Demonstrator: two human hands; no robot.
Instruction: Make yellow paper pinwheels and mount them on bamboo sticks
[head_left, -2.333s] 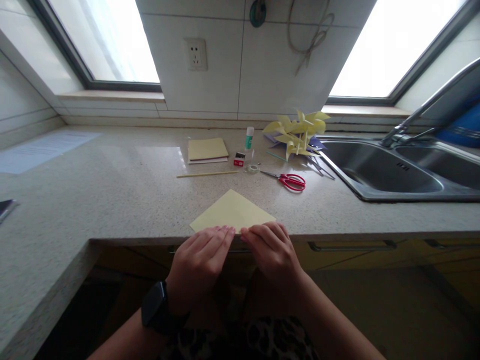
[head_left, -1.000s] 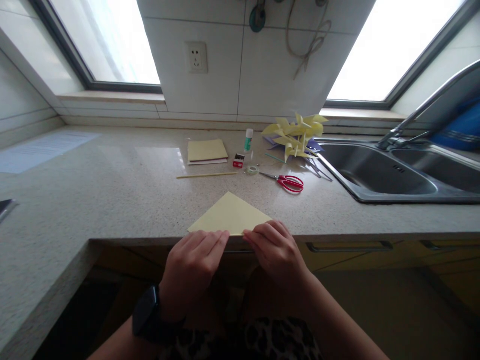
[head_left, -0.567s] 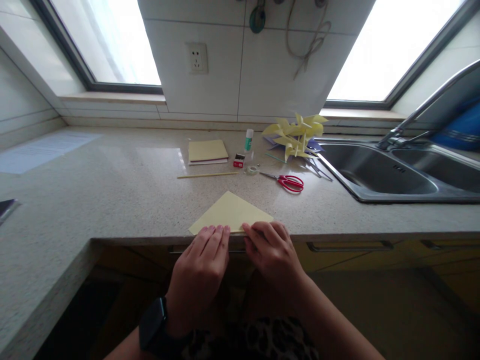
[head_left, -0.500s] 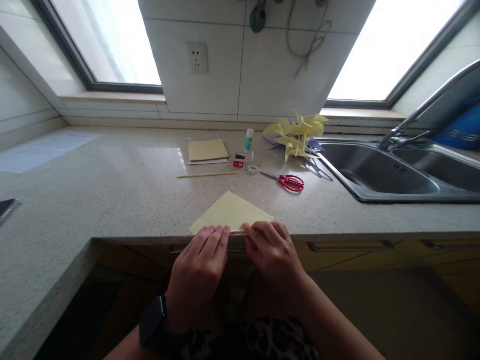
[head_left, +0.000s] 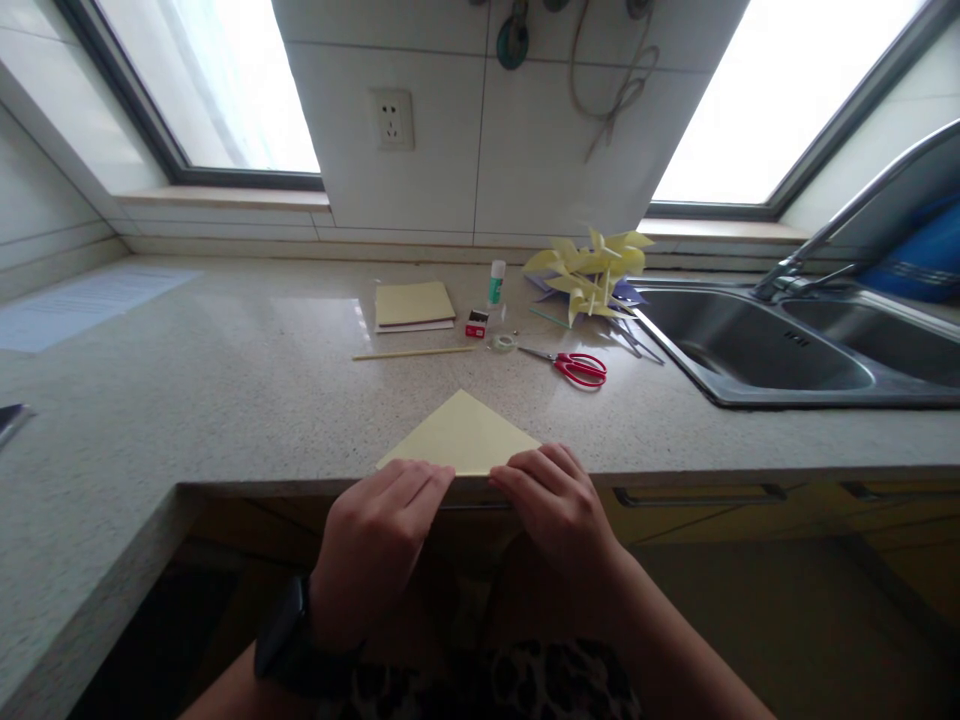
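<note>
A pale yellow sheet of paper, folded into a triangle, lies at the counter's front edge with its point facing away from me. On its near folded edge, toward the left, my left hand grips the paper with fingers pressed together. My right hand pinches the same edge farther right. A short stretch of the fold shows between the hands; both thumbs are mostly hidden. Beyond the paper lie red-handled scissors, a roll of clear tape and a thin stick.
A stack of yellow paper, a small red box and a glue stick sit farther back. Yellow paper pinwheels lie beside the steel sink at right. Printed sheets lie at far left.
My left hand has shifted slightly left and down along the fold, its fingers now curled more over the edge. My right hand stays nearly in place. More of the fold shows between them.
</note>
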